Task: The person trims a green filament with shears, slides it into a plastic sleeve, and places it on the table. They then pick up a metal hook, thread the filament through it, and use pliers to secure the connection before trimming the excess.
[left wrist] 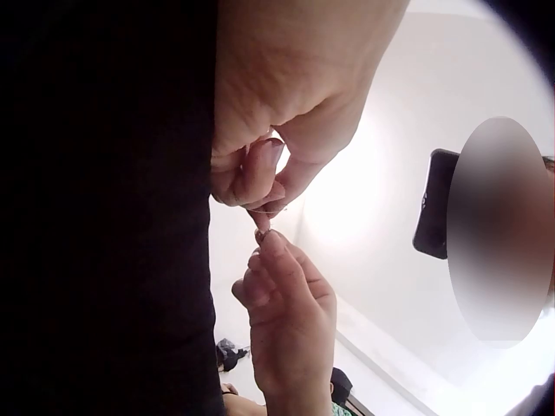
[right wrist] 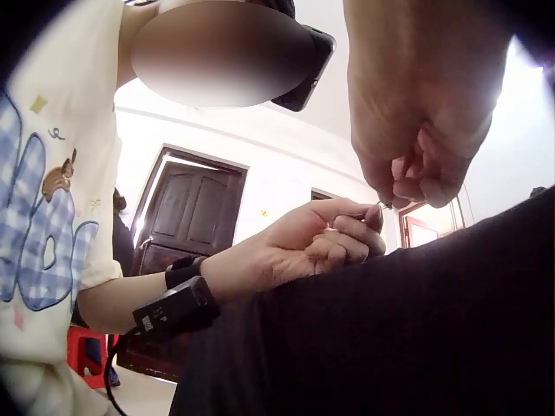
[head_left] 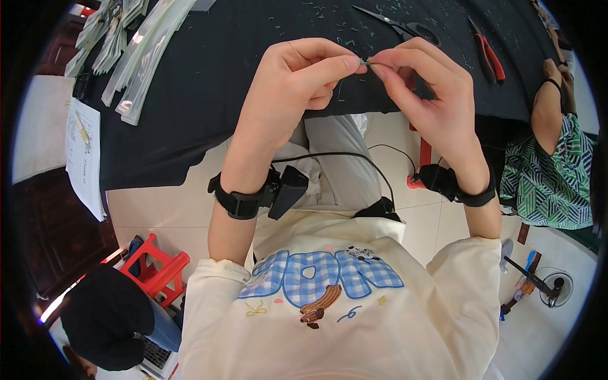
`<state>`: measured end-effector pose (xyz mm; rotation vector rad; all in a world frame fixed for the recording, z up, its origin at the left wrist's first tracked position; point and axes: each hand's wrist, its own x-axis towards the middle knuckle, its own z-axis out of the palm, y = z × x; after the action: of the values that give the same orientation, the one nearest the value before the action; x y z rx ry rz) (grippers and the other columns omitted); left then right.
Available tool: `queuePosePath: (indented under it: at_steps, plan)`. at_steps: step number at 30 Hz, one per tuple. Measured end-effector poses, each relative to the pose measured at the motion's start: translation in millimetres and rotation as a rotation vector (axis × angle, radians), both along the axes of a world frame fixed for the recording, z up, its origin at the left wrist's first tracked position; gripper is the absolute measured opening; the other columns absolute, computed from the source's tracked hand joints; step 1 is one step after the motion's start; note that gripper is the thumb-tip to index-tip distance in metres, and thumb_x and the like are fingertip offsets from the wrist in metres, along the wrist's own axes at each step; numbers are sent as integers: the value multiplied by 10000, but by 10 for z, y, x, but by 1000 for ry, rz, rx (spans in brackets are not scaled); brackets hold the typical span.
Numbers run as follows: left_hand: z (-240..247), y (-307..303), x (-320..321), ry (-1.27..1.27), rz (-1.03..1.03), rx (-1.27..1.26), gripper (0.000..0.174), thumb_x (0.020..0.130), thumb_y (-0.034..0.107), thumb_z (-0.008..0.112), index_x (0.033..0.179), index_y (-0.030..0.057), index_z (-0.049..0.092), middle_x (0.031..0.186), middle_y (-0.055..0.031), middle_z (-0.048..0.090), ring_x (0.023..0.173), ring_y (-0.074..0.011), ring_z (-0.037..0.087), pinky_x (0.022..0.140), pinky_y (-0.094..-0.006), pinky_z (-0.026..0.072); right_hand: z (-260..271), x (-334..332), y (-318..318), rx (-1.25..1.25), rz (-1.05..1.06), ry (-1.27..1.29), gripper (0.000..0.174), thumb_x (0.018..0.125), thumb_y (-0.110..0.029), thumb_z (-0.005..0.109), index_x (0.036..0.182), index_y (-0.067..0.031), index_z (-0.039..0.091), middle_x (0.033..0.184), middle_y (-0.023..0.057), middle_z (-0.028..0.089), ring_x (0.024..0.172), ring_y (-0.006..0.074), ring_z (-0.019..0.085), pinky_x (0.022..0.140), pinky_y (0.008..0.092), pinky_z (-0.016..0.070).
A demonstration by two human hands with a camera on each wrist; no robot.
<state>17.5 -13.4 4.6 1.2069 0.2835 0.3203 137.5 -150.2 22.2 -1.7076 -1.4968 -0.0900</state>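
Over the near edge of the black-covered table, both hands meet fingertip to fingertip at a thin green strand (head_left: 364, 63). My left hand (head_left: 288, 88) pinches it between thumb and forefinger, its other fingers curled in. From the right, my right hand (head_left: 437, 82) pinches the same strand with thumb and fingertips. A fine loose end hangs below the left fingertips. Seen from the left wrist, a thin strand (left wrist: 276, 211) crosses near the left fingertips. In the right wrist view the right hand (right wrist: 425, 130) comes from above and meets the left hand (right wrist: 316, 243). Fingers mostly hide the strand.
Black scissors (head_left: 405, 26) and red-handled pliers (head_left: 487, 54) lie beyond the right hand. Short green clippings are scattered on the black cloth (head_left: 209, 82). Clear plastic strips (head_left: 142, 60) and a written sheet (head_left: 85, 152) are at left. Another person's arm (head_left: 550, 107) rests at right.
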Motion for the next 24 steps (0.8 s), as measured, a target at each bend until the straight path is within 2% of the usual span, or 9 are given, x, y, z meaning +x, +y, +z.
queuePosePath:
  at_steps: [8, 24]
  plan:
    - [3, 16, -3, 2, -30, -28, 165, 823, 108, 583, 863, -49, 621, 552, 55, 419, 435, 14, 276, 387, -161, 194, 7, 33, 2, 1, 43, -62, 93, 760, -22, 631, 852, -29, 624, 748, 41, 557, 575, 133, 554, 520, 221, 453]
    - [-10, 20, -1, -4, -20, 4, 138, 801, 85, 611, 864, -37, 626, 564, 38, 462, 438, 6, 288, 390, -163, 193, -18, 22, -12, 6, 39, -111, 97, 759, -39, 643, 854, -31, 631, 764, 49, 570, 587, 166, 560, 512, 235, 456]
